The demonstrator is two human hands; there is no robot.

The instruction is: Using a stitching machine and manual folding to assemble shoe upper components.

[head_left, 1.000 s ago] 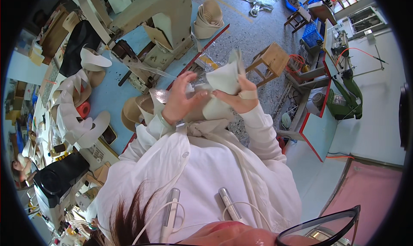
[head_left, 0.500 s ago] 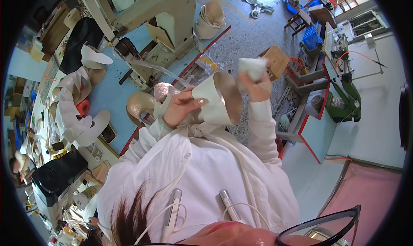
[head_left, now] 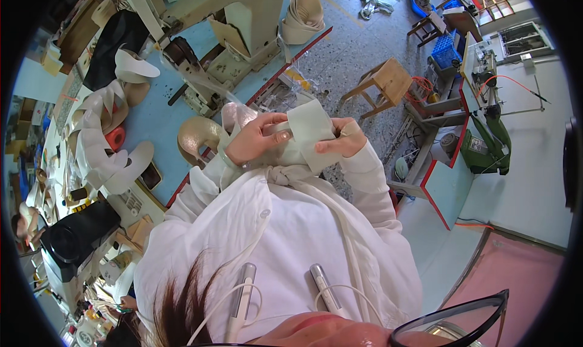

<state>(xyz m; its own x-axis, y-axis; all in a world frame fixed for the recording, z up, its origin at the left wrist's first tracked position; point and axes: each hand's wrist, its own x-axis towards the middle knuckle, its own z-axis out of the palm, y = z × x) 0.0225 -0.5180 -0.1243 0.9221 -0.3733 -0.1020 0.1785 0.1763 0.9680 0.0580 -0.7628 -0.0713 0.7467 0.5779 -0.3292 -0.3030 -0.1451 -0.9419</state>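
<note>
In front of my chest a curved white leather-like piece (head_left: 311, 125), looking like a part of a shoe upper, is held between both hands. My left hand (head_left: 260, 139) pinches its left side, thumb and fingers closed. At the right side my right hand (head_left: 345, 139) has its thumb on the near face; the other fingers are hidden behind it. I cannot see the white pad that was in that hand. Left of my left hand, at the table's edge, sit a shiny beige curved piece (head_left: 197, 137) and a similar pale piece partly covered by the hand.
A sewing machine (head_left: 221, 40) stands on the blue table (head_left: 149, 116) at the left. White curved pieces (head_left: 100, 140) lie in a row there, beside a red spool (head_left: 115, 139). Nested beige pieces (head_left: 302, 19) stand at the table's far corner. A wooden stool (head_left: 385, 83) is on the floor ahead.
My right hand has come down and left from its raised spot to the white piece. The pad it held is out of sight. The piece has turned and looks flatter.
</note>
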